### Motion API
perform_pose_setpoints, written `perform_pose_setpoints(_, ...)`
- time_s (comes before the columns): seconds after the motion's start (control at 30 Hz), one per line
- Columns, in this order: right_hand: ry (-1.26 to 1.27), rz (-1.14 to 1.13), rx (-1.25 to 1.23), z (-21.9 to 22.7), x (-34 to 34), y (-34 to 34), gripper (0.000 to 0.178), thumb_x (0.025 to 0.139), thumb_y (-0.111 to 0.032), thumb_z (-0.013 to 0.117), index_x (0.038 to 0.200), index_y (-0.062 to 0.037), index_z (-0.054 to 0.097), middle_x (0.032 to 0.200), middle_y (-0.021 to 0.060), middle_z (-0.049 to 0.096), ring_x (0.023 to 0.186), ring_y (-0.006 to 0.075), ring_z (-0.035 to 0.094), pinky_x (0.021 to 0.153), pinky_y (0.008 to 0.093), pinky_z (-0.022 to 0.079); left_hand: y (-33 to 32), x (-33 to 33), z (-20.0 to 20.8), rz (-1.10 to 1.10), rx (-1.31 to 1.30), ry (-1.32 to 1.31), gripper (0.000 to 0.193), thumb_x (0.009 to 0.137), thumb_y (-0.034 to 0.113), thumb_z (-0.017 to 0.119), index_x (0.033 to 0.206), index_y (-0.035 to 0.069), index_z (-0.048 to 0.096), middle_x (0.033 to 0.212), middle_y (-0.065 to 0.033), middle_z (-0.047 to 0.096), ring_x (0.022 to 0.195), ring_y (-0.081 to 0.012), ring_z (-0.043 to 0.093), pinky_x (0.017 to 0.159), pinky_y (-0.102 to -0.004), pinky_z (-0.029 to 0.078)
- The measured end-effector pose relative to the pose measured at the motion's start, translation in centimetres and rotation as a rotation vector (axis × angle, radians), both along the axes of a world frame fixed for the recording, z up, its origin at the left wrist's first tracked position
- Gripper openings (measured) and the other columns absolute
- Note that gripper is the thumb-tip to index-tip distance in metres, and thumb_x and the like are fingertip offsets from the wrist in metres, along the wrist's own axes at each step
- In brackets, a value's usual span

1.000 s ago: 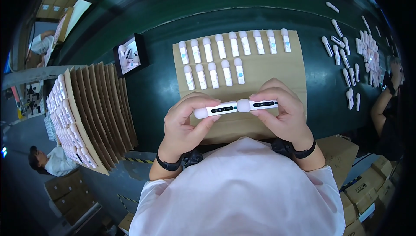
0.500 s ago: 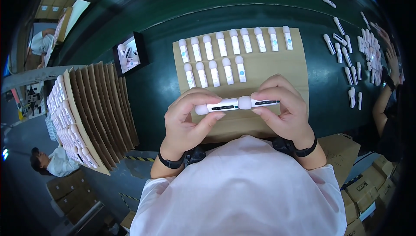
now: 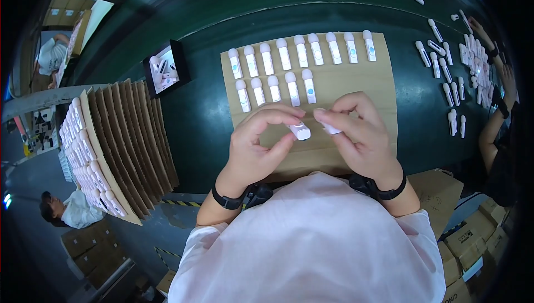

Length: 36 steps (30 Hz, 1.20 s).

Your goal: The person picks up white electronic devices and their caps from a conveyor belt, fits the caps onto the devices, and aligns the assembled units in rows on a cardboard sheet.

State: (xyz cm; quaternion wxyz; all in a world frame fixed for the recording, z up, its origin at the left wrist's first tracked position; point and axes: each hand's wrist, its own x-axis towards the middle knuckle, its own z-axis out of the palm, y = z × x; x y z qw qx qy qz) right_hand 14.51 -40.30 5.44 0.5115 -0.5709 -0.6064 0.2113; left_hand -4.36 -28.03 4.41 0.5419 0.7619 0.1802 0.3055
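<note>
My left hand (image 3: 262, 139) pinches a white mini wand massager (image 3: 301, 131), tilted so one squared end shows; its rounded head is hidden. Close by on the right, my right hand (image 3: 360, 133) grips a second massager (image 3: 332, 129), mostly covered by the fingers. Both hands hover over the near half of a brown cardboard sheet (image 3: 356, 89). Along its far edge lies a row of several such massagers (image 3: 283, 55), pale round heads pointing away from me. A shorter second row (image 3: 273, 92) lies in front of it, toward the left.
A dark box (image 3: 167, 71) with massager pictures stands on the green table (image 3: 200, 114). At left rises a stack of cardboard layers (image 3: 130, 136), topped with massagers (image 3: 89, 155). Several loose massagers (image 3: 445, 72) and a pile (image 3: 475, 66) lie at right, by a co-worker's hand (image 3: 507, 83).
The two massagers held end to end have been turned and drawn apart, my left one now end-on. At the right, the co-worker's hands have moved over the loose massagers.
</note>
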Motion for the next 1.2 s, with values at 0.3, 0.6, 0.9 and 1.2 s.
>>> perform_pose_setpoints(0.3,0.067,-0.019,0.021,-0.5,-0.9,0.6,0.032,0.078,0.011,0.068,0.107,-0.0009,0.064,0.104,0.0125,0.062,0.087,0.0233,0.061,0.075,0.0315,0.052,-0.6,1.4,-0.8,0.012,0.034,-0.046,0.029,0.075,-0.007,0.070,0.102,0.004,0.067,0.105,-0.0123,0.069,0.100,-0.0253,0.066,0.089,-0.0354,0.052)
perform_pose_setpoints(0.6,-0.005,-0.071,-0.100,-1.9,2.2,-1.1,0.030,0.079,0.007,0.072,0.107,-0.0007,0.064,0.100,0.0122,0.065,0.084,0.0217,0.065,0.073,0.0296,0.053,-1.5,3.5,-1.6,0.017,0.415,0.048,0.035,0.076,-0.001,0.074,0.109,0.003,0.065,0.098,-0.0130,0.068,0.086,-0.0289,0.067,0.074,-0.0367,0.054)
perform_pose_setpoints(0.9,-0.346,-0.212,-0.044,-3.3,5.6,-0.8,0.026,0.081,0.001,0.072,0.105,-0.0029,0.063,0.105,0.0107,0.066,0.091,0.0286,0.066,0.077,0.0335,0.054,-2.3,6.6,-1.8,0.015,0.693,0.189,0.025,0.078,0.005,0.069,0.102,0.002,0.064,0.100,-0.0135,0.067,0.085,-0.0278,0.066,0.070,-0.0380,0.054)
perform_pose_setpoints(1.2,-0.555,-0.067,-0.186,-4.8,5.6,-2.2,0.021,0.078,-0.002,0.071,0.098,-0.0054,0.063,0.111,0.0085,0.063,0.099,0.0297,0.063,0.082,0.0368,0.053,-3.6,7.3,-3.8,-0.064,0.965,0.338,0.017,0.073,0.011,0.061,0.087,0.001,0.063,0.103,-0.0159,0.063,0.099,-0.0291,0.060,0.090,-0.0414,0.051)
